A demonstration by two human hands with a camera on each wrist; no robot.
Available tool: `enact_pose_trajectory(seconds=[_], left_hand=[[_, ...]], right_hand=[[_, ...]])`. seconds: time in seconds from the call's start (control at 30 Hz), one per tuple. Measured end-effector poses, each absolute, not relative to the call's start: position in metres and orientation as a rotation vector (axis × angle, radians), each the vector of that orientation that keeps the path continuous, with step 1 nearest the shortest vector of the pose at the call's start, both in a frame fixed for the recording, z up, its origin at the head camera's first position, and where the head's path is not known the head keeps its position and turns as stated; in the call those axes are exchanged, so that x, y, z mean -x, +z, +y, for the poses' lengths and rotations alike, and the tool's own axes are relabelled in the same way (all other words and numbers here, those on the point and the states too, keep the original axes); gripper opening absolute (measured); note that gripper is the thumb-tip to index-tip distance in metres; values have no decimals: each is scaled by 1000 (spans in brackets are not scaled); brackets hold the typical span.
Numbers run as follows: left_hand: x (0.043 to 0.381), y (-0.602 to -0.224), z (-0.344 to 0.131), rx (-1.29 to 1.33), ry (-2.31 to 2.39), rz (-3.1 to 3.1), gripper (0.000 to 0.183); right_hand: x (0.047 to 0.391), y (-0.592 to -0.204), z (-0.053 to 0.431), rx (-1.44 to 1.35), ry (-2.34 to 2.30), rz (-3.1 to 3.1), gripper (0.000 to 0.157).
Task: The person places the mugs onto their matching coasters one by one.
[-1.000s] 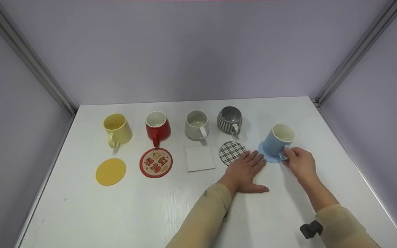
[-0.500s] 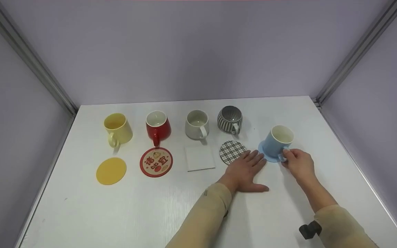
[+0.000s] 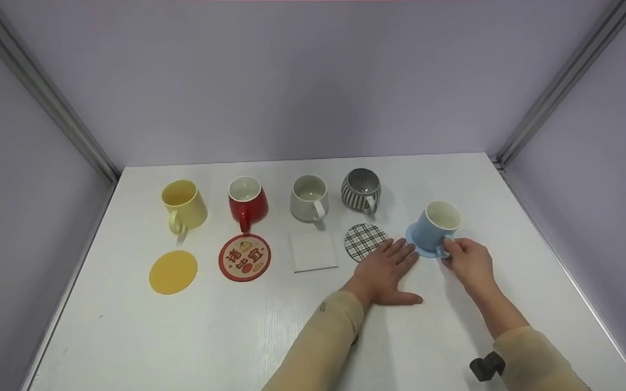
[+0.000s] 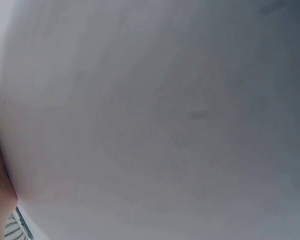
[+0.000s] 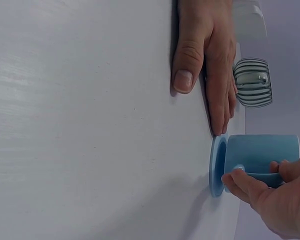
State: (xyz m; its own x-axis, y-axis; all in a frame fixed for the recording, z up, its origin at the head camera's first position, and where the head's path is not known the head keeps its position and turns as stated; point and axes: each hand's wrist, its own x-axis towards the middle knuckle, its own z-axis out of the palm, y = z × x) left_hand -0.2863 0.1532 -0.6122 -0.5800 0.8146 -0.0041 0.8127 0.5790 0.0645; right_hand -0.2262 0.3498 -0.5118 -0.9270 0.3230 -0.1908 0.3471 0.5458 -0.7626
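Observation:
My right hand pinches the handle of a light blue mug, its mouth facing up. The mug's base sits right at a round blue coaster; the right wrist view shows the coaster close under the mug. Flat on the table, with fingers straight and thumb spread, lies my left hand. Its fingertips reach the blue coaster's edge and overlap a round plaid coaster. Behind that coaster stands a dark striped mug. Mostly tabletop fills the left wrist view.
Left of the striped mug stand a pale grey mug, a red mug and a yellow mug. In front of them lie a white square coaster, a red-rimmed patterned coaster and a yellow coaster. Walls enclose the table.
The blue mug has come down slightly over its coaster, its rim shifting a little left and nearer, and the right hand has moved with it. The left hand has stayed put.

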Motion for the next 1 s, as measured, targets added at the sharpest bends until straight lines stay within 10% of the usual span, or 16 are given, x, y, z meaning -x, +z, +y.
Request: enact_pose_trajectory(seconds=[1.0], left_hand=[[286,-611,155,-1426,34,2752,111]], right_hand=[[225,-514,348,-599,-1371,2705,49]])
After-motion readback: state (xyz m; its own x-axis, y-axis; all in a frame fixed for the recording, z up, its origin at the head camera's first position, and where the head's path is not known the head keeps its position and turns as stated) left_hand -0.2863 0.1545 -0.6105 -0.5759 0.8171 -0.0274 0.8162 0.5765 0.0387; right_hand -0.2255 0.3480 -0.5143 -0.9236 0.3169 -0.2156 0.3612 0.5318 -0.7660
